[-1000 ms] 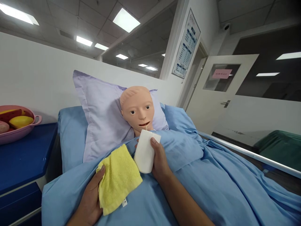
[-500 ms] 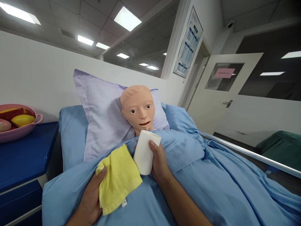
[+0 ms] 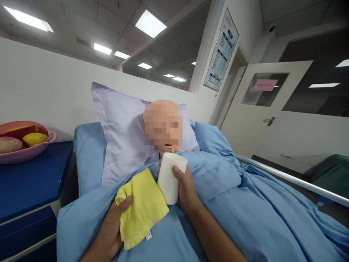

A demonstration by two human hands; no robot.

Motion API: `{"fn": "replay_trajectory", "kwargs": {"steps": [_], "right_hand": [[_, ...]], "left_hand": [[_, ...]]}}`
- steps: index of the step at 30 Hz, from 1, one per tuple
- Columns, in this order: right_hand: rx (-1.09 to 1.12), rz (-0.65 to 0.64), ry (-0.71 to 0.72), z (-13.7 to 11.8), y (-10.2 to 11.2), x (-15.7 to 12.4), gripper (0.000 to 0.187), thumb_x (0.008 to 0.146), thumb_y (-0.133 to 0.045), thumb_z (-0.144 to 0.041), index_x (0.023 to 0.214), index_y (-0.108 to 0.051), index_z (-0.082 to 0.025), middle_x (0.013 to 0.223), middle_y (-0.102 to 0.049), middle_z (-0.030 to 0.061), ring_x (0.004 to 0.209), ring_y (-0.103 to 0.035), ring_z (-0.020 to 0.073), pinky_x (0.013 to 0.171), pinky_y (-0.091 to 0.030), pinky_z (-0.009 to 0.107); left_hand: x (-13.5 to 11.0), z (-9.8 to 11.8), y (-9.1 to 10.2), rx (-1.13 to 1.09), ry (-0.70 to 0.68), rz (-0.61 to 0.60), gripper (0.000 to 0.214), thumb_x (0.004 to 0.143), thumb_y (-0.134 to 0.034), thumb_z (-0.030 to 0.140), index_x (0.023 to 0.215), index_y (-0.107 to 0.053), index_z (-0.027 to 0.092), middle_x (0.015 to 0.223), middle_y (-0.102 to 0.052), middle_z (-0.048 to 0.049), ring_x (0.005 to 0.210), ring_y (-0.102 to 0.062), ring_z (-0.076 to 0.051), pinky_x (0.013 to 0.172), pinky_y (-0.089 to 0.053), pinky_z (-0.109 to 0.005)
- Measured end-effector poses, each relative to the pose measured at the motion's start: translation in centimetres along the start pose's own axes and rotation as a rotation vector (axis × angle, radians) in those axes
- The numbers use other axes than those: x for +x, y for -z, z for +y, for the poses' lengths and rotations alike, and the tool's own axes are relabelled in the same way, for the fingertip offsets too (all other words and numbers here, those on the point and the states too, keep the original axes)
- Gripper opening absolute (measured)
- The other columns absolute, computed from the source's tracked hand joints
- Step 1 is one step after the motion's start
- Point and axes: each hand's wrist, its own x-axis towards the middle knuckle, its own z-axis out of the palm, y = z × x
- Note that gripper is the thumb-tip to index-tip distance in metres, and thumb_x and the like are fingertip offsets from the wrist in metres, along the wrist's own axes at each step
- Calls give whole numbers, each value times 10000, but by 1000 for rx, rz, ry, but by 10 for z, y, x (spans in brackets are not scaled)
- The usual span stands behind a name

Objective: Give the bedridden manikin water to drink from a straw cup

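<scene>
A white cup (image 3: 169,180) is gripped by my right hand (image 3: 188,191), thumb near its rim and fingers wrapped behind it. The tip of a pale straw (image 3: 172,150) shows at the cup's far rim, just below the mannequin's mouth. My left hand (image 3: 110,225) pinches a yellow towel (image 3: 143,207) with a small white tag, spread beside the cup. Propped on a lilac pillow (image 3: 120,127), the mannequin head (image 3: 163,127) faces me, its mouth slightly open. A blue quilt (image 3: 231,218) covers it up to the neck. What the cup holds is hidden.
At the left, a pink basin (image 3: 21,155) of fruit stands on a blue-topped bedside cabinet (image 3: 29,182). A white bed rail (image 3: 294,180) runs along the right side. Behind are a wall, a framed notice (image 3: 222,51) and an open door (image 3: 256,120).
The whole view has shifted slightly, so the scene sits a little further right. Both hands keep their grips; the cup has dropped slightly from the mannequin's mouth.
</scene>
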Motion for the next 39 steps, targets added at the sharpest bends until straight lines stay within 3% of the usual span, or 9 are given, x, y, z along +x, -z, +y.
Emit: {"fn": "replay_trajectory", "kwargs": {"steps": [7, 13, 29, 35, 39], "right_hand": [[-18, -26, 12, 3, 1, 0, 558, 725, -741, -568, 1151, -627, -226, 983, -674, 53, 841, -634, 199, 712, -527, 301], [-31, -29, 9, 6, 2, 1, 487, 726, -752, -549, 1082, -633, -238, 888, -658, 25, 773, -621, 180, 665, -517, 288], [-65, -61, 5, 5, 1, 0, 553, 707, -768, -544, 1139, -629, -228, 1000, -694, 66, 878, -649, 227, 735, -546, 346], [-66, -72, 13, 4, 2, -1, 553, 718, -763, -539, 1152, -630, -223, 1010, -701, 72, 886, -657, 231, 732, -552, 342], [-71, -70, 18, 3, 1, -1, 530, 740, -747, -525, 1167, -628, -234, 1030, -702, 64, 898, -658, 227, 752, -546, 333]], "left_hand": [[0, 1, 0, -12, 16, 8, 766, 784, -749, 236, 1465, -397, 215, 1225, -687, -135, 1057, -681, -314, 1015, -536, -425], [-1, 1, 0, -2, 0, 22, 746, 780, -753, 225, 1449, -423, 225, 1213, -697, -114, 1053, -686, -292, 1012, -541, -390], [-2, 2, -2, 21, -9, 20, 768, 795, -740, 214, 1474, -381, 215, 1236, -682, -122, 1121, -651, -300, 1018, -540, -394], [-5, 2, -4, 6, -1, 14, 740, 773, -719, 111, 1448, -431, 204, 1214, -693, -119, 1059, -681, -297, 1019, -538, -391], [-8, 3, -9, -6, 5, 48, 741, 778, -720, 129, 1453, -422, 198, 1202, -700, -117, 1053, -684, -294, 1017, -538, -394]]}}
